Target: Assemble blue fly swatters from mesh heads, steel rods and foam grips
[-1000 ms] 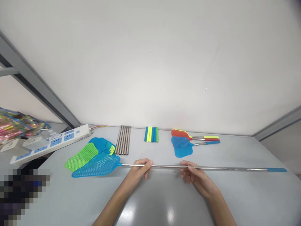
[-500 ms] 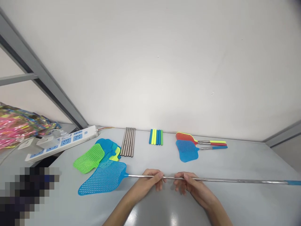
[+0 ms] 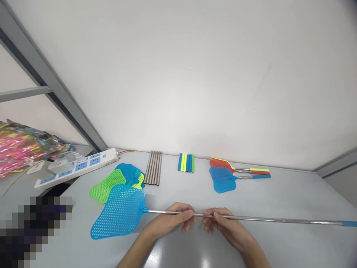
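A blue fly swatter point(image 3: 119, 212) with a long, drawn-out metal rod lies across both my hands, its mesh head to the left. My left hand point(image 3: 178, 217) pinches the thin rod between thumb and fingers, nearer the head. Close beside it, my right hand point(image 3: 221, 222) grips the rod a little further right. The swatter's blue handle point(image 3: 348, 223) reaches the right edge of the view, where its end is cut off. Behind the mesh, a green swatter head point(image 3: 107, 186) rests on the table with blue and yellow ones partly hidden.
Several metal rods point(image 3: 153, 167) and several coloured handle tubes point(image 3: 186, 163) lie along the wall. Assembled swatters point(image 3: 223, 179) in blue, red and yellow lie to their right. A white power strip point(image 3: 107, 157) with plugs and shiny packaged goods point(image 3: 25, 147) are at the left.
The swatter's mesh head has turned and dipped slightly toward me. My right hand has shifted a little left, closer to my left hand. The view has shifted slightly.
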Demonstrator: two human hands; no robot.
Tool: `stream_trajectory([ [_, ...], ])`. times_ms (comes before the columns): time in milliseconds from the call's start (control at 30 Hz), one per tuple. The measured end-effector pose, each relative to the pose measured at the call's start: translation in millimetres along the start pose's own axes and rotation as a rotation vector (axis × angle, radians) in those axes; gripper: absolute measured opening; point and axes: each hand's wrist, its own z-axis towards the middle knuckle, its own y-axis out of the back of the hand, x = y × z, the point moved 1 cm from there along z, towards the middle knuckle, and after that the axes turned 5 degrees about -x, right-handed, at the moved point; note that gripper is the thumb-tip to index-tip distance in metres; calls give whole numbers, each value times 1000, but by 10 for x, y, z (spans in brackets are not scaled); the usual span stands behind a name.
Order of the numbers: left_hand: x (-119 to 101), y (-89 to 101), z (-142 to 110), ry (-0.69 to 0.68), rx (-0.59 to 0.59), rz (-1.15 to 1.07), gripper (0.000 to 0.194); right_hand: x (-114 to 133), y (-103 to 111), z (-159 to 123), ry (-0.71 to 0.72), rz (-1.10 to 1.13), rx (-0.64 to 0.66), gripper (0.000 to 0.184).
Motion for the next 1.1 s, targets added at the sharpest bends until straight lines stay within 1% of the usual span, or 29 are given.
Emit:
stream_trajectory([
  [133, -10, -14, -44, 24, 83, -40, 31, -32, -34, 15, 16, 18, 3, 26],
  [267, 24, -40, -34, 59, 201, -212, 30, -66, -54, 12, -9, 56, 38, 27],
  [500, 115, -58, 28, 86, 289, -296, 33, -113, -12, 2, -15, 80, 61, 24],
  [767, 144, -100, 54, 93, 318, -377, 33, -132, 2, 18, -4, 104, 65, 24],
  [1100, 142, -138, 105, 113, 288, -416, 38, -186, 38, 54, -10, 190, 53, 25],
])
